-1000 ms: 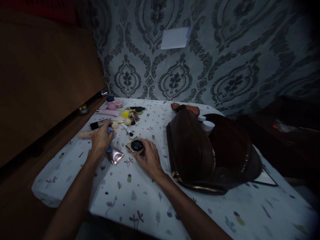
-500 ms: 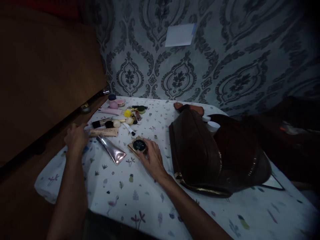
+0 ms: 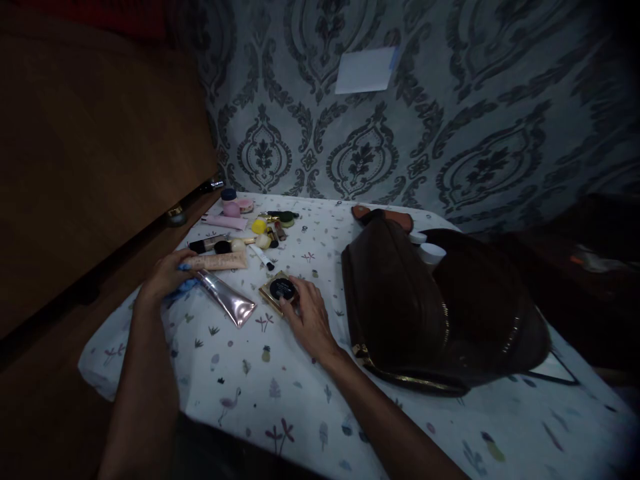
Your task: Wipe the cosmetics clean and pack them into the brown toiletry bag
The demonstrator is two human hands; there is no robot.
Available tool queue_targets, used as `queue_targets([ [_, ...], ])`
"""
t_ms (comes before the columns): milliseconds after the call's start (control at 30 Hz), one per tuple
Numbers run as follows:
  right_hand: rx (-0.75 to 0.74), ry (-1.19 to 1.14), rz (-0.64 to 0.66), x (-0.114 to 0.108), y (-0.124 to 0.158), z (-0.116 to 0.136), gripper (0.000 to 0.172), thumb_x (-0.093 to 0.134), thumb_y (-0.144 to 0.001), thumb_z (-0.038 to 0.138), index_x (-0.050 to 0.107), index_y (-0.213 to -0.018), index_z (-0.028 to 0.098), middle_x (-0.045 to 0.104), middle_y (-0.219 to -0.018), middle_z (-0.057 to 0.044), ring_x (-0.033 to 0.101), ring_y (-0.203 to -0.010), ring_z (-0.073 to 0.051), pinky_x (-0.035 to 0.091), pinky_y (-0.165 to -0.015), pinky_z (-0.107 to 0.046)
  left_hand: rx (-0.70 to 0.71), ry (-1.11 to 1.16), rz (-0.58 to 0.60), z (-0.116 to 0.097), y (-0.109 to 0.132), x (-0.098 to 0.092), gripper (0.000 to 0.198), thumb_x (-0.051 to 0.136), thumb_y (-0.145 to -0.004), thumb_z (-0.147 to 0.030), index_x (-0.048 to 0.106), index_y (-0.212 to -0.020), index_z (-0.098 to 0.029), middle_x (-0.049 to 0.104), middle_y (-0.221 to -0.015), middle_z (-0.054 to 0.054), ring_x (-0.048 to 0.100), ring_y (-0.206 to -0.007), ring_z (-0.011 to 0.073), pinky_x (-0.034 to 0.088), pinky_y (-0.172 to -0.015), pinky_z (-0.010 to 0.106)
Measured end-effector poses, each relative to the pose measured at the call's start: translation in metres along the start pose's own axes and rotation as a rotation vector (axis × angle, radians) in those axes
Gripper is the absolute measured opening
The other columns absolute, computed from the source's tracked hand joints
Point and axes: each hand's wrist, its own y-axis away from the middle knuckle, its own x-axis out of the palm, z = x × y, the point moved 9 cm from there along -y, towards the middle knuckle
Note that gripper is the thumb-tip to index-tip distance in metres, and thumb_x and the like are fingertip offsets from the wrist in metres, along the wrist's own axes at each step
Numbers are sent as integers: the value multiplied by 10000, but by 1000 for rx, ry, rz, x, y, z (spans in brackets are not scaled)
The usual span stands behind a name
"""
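Note:
My left hand [image 3: 167, 275] is closed around a small blue object [image 3: 186, 285] at the near end of a metallic pink tube [image 3: 227, 300], beside a beige tube [image 3: 220, 262]. My right hand [image 3: 307, 317] rests on the patterned sheet [image 3: 280, 393], fingers curled on the edge of a gold compact with a dark round lid [image 3: 279, 290]. A cluster of small cosmetics [image 3: 255, 227] lies further back.
A large dark brown bag [image 3: 430, 313] lies open to the right, with white-capped jars [image 3: 427, 250] at its mouth. A wooden panel [image 3: 90, 167] runs along the left. Patterned wallpaper with a white note [image 3: 366, 69] is behind.
My left hand swung out to the left edge of the sheet, then came back toward the tubes, still holding the blue object. The pink tube became uncovered. My right hand stayed on the compact.

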Motion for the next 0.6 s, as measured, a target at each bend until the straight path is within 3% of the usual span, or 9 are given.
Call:
queue_targets([
  [133,9,-16,12,0,-1,0,387,495,-953,342,519,-1318,218,617,-1184,-113,570,-1052,-284,487,-929,-463,-85,360,-9,-3,6,-3,482,806,-457,-354,727,-903,-187,702,-818,28,630,-734,201,491,-587,242],
  [267,5,-34,20,1,-1,0,364,495,-953,338,529,-1297,224,611,-1180,-112,559,-1067,-285,482,-933,-461,-238,592,-58,11,8,-2,486,819,-497,-383,717,-916,-157,652,-669,-5,561,-537,133,420,-444,199],
  [433,11,-36,16,3,0,-3,354,505,-950,333,542,-1277,202,607,-1176,-115,550,-1063,-280,478,-940,-464,-384,772,-181,37,1,1,293,750,-539,-236,674,-804,-137,649,-647,2,581,-533,134,486,-481,228],
  [600,0,-22,5,4,0,-3,352,497,-951,343,555,-1265,197,605,-1188,-123,550,-1076,-284,478,-949,-473,-349,762,-310,43,-5,-9,111,641,-653,-239,579,-716,-173,611,-639,4,602,-619,135,521,-567,240],
])
